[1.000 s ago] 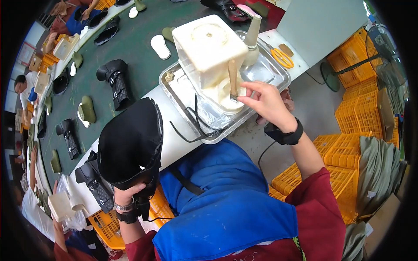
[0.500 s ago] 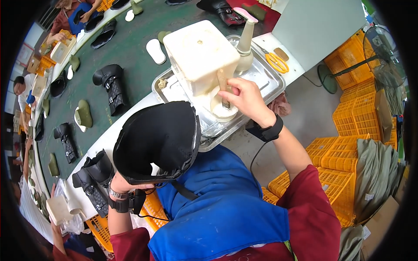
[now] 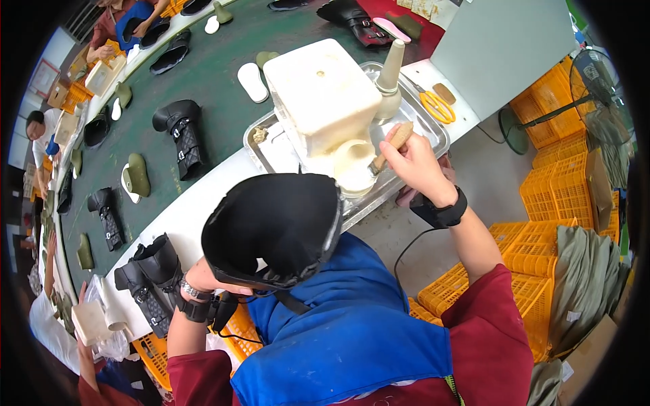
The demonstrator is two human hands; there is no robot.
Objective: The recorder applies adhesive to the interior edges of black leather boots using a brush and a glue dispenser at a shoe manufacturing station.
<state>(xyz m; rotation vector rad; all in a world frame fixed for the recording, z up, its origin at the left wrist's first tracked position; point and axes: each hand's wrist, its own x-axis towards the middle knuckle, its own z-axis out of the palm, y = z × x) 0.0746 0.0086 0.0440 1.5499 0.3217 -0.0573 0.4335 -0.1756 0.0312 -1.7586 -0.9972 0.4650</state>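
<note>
My left hand (image 3: pixel 203 276) holds a black boot (image 3: pixel 271 227), opening upward, above my blue apron (image 3: pixel 342 338); my right pinches a wooden-handled brush (image 3: pixel 401 137) at the white cup (image 3: pixel 352 162), where lightly wiping its tip should prevent dripping.

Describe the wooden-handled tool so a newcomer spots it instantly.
Find the metal tray, then the big pale container sitting in it. At the round mouth on the container's near side, the tool slants upward, pinched in the right grip. Its wooden handle sets it apart from the pale tapered bottle nearby.
</note>
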